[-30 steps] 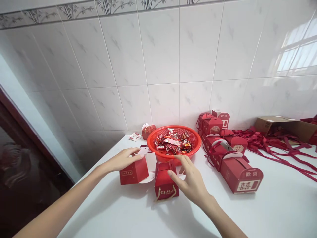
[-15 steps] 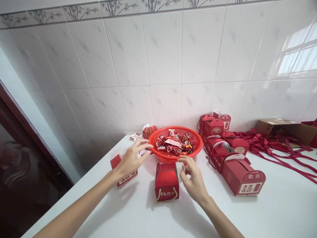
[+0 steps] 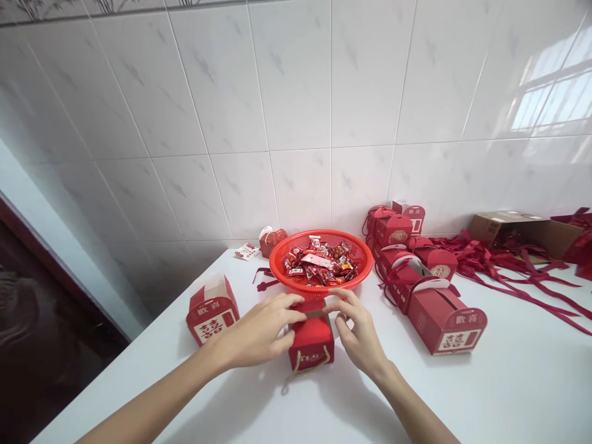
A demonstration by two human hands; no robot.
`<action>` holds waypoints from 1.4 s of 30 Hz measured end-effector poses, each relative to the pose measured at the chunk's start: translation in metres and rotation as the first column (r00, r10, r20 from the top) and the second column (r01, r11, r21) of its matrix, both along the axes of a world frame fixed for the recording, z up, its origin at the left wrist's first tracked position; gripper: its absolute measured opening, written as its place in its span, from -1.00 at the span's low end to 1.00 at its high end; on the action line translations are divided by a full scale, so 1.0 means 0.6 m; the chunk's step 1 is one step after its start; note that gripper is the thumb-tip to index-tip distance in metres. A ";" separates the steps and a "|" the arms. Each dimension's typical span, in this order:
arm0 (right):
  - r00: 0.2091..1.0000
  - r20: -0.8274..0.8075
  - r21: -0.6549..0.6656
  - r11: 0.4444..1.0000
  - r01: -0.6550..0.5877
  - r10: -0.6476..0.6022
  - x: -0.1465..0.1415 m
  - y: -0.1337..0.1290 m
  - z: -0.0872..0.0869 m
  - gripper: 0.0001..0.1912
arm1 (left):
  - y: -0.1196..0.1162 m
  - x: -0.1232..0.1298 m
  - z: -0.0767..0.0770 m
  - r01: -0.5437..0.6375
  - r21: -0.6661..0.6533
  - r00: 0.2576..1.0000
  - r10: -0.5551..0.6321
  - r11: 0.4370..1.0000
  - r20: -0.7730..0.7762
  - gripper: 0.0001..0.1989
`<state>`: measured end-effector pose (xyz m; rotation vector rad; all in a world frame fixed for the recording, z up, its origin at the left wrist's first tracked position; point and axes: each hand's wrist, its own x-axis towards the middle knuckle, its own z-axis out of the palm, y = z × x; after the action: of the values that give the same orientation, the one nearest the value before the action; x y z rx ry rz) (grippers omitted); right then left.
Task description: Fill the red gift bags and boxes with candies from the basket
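A small red gift box (image 3: 311, 351) with gold lettering and a twisted cord handle stands upright on the white table. Its top flaps are partly raised. My left hand (image 3: 263, 327) is at the box's left side and top edge, its curved fingers on the flaps. On the opposite side, my right hand (image 3: 358, 333) has its fingers bent around the right flap. The fingers partly cover the flaps, so their exact contact is hard to see. Just behind the box sits a red plastic basket (image 3: 282, 266) full of wrapped candies (image 3: 319, 262).
Left of my hands stands an open-topped red box (image 3: 213, 308). Several red boxes (image 3: 444, 314) with ribbons line the right side. Beyond them lie tangled red ribbons (image 3: 467, 259) and a cardboard carton (image 3: 490, 231). A card (image 3: 246, 251) and a small red box (image 3: 268, 243) are near the wall.
My left hand has moved right and down, from above the left-hand box to the middle gift box. My right hand stays by its flap. The view has shifted slightly.
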<state>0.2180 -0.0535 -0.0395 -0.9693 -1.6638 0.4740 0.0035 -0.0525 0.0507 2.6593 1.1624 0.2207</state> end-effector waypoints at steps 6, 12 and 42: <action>0.998 0.065 -0.052 0.999 -0.010 0.013 0.001 0.001 -0.006 -0.61 | 0.007 -0.016 -0.003 -0.174 -0.094 0.984 0.176 0.980 0.015 -0.43; 0.993 0.081 -0.171 0.982 -0.075 0.090 0.000 -0.001 -0.003 -0.53 | 0.011 -0.019 0.012 -0.272 -0.321 0.954 0.298 0.907 0.034 -0.33; 0.824 0.341 -0.453 0.847 -0.278 0.453 0.091 -0.007 0.045 -0.09 | 0.051 -0.007 -0.032 -0.145 -0.474 0.986 0.168 0.868 0.004 -0.37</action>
<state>0.2726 -0.0579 -0.0125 -1.0887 -2.2470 0.9326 -0.0009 -0.0222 0.0317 2.1263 1.2328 0.0158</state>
